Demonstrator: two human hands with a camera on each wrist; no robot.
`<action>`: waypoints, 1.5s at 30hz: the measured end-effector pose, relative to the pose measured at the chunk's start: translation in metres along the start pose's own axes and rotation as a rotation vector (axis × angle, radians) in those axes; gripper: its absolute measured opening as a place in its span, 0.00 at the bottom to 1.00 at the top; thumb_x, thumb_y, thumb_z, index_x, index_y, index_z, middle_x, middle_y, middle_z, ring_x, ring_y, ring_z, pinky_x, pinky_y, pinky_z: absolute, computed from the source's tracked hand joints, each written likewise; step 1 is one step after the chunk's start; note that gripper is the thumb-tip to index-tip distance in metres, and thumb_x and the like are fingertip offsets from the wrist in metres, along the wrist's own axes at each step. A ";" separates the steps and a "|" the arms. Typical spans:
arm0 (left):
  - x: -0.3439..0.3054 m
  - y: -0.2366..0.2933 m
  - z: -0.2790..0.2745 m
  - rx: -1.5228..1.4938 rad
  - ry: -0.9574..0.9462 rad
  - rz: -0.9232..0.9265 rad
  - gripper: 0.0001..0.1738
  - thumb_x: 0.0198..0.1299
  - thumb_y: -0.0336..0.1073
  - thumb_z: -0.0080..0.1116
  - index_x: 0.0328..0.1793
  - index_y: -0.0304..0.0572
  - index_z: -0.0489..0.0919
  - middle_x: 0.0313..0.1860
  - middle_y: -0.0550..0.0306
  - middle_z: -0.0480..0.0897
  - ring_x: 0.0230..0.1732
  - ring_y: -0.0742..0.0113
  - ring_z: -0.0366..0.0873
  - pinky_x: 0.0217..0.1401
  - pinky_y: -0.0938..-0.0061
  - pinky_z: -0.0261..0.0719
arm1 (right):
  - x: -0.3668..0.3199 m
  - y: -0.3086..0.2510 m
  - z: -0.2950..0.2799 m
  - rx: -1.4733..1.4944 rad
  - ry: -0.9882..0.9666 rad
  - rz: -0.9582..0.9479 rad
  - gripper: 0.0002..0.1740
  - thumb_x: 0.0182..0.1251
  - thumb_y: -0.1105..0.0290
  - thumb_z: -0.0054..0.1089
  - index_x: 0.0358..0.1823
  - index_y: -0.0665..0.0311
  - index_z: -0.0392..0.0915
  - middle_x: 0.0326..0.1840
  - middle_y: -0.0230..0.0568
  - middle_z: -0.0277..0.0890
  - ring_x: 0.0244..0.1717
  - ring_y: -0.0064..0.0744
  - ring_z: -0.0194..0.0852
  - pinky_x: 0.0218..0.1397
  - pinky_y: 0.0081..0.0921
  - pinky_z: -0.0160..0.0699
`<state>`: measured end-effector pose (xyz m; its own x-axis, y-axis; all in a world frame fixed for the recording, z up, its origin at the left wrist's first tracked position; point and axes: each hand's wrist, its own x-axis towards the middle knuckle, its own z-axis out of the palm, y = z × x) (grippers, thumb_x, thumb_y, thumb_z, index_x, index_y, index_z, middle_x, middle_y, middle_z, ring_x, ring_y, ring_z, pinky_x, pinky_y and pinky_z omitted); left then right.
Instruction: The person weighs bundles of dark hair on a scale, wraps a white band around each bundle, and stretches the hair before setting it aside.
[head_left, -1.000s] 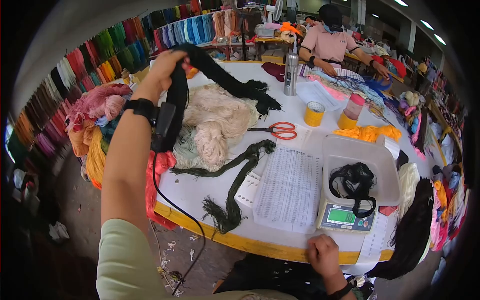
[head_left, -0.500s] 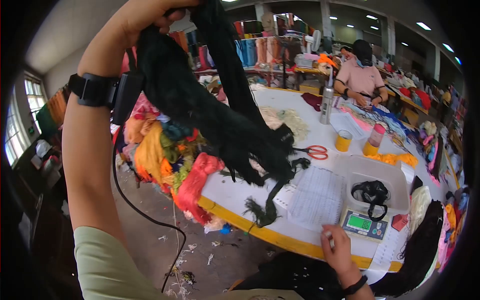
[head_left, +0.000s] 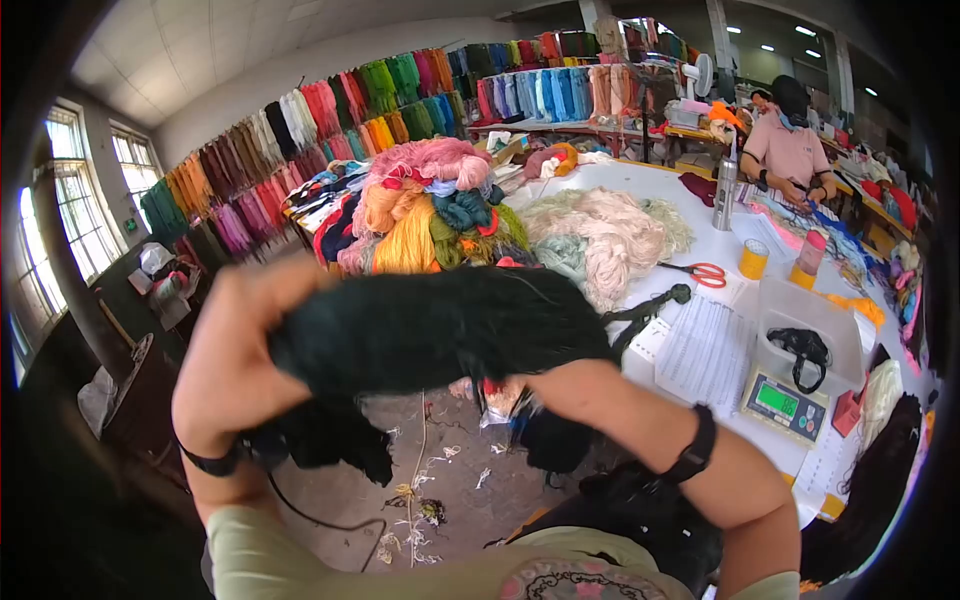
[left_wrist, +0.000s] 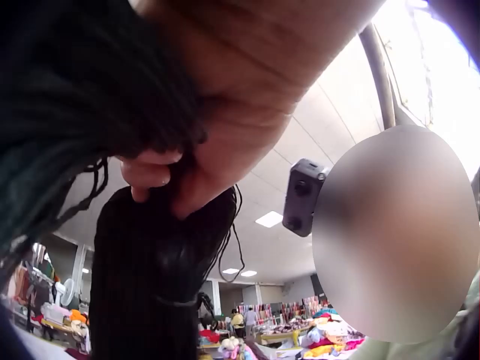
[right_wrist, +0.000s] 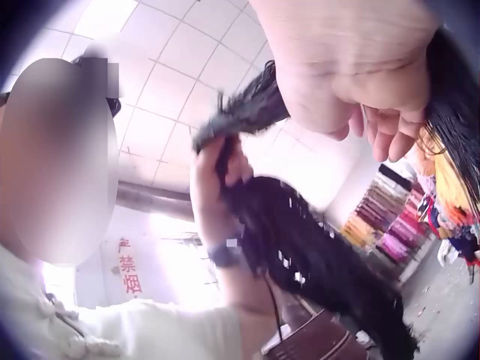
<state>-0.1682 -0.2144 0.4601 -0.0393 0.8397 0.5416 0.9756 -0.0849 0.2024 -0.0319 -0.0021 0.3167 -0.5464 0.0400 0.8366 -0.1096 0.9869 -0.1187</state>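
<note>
A thick hank of black yarn (head_left: pixel 430 320) stretches across in front of my chest, over the floor, with loose ends hanging below. My left hand (head_left: pixel 240 350) grips its left end; in the left wrist view the fingers curl into the dark strands. In the head view the right hand is hidden behind the hank's right end, with only the forearm showing. In the right wrist view my right hand (right_wrist: pixel 352 82) has its fingers curled at the yarn, which passes behind the palm.
Beside me a white table holds a coloured yarn pile (head_left: pixel 420 210), a cream yarn heap (head_left: pixel 610 230), red-handled scissors (head_left: pixel 708 275), a printed sheet (head_left: pixel 705 345) and a scale (head_left: pixel 785 405) bearing a plastic tub (head_left: pixel 790 350). Another person (head_left: pixel 785 150) sits across the table.
My left hand has lifted the black hank off the table and brought it left, over the floor. The right hand has left the table edge for the hank. The view has swung left.
</note>
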 end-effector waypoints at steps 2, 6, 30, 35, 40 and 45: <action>-0.023 -0.034 0.004 -0.352 -0.468 0.018 0.39 0.42 0.41 0.82 0.60 0.33 0.77 0.45 0.51 0.85 0.48 0.64 0.84 0.53 0.70 0.79 | 0.012 -0.011 -0.029 0.375 -0.072 0.265 0.24 0.61 0.67 0.66 0.59 0.65 0.75 0.60 0.47 0.75 0.60 0.42 0.73 0.65 0.31 0.71; -0.041 -0.066 0.078 -0.593 -0.524 0.009 0.52 0.43 0.50 0.82 0.71 0.31 0.68 0.55 0.44 0.82 0.57 0.54 0.81 0.61 0.63 0.77 | 0.024 -0.022 -0.050 0.203 -0.202 -0.041 0.26 0.60 0.69 0.67 0.61 0.62 0.76 0.67 0.46 0.70 0.64 0.40 0.71 0.68 0.32 0.70; 0.049 0.029 0.196 -1.258 -0.179 0.415 0.64 0.55 0.77 0.51 0.82 0.32 0.49 0.85 0.46 0.45 0.81 0.53 0.53 0.79 0.59 0.57 | -0.088 -0.052 -0.113 -0.145 -0.013 0.285 0.11 0.63 0.65 0.66 0.41 0.58 0.75 0.36 0.41 0.75 0.32 0.47 0.76 0.31 0.34 0.75; 0.081 0.007 0.173 -1.798 -0.137 0.286 0.52 0.66 0.68 0.48 0.80 0.30 0.53 0.82 0.39 0.52 0.83 0.50 0.50 0.84 0.55 0.46 | -0.113 -0.046 -0.134 -0.051 -0.031 0.247 0.07 0.66 0.66 0.61 0.37 0.60 0.75 0.33 0.42 0.73 0.36 0.50 0.75 0.35 0.39 0.74; 0.104 0.005 0.119 -1.904 -0.390 0.417 0.34 0.72 0.47 0.49 0.76 0.32 0.58 0.59 0.45 0.73 0.52 0.58 0.72 0.57 0.68 0.76 | -0.205 0.002 -0.102 -0.134 -0.676 0.632 0.07 0.63 0.67 0.63 0.39 0.59 0.75 0.40 0.41 0.77 0.42 0.50 0.78 0.43 0.43 0.77; 0.148 -0.022 0.110 -2.235 -0.763 0.654 0.36 0.74 0.48 0.51 0.81 0.40 0.55 0.60 0.48 0.80 0.65 0.56 0.77 0.62 0.69 0.79 | -0.185 -0.012 -0.040 0.080 -0.284 0.367 0.21 0.58 0.70 0.66 0.53 0.57 0.72 0.53 0.42 0.76 0.50 0.51 0.77 0.51 0.44 0.76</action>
<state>-0.1716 -0.0290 0.4464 0.5784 0.4082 0.7063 -0.7548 -0.0606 0.6531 0.1036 -0.0149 0.1850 -0.7653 0.3283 0.5536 0.0756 0.9000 -0.4293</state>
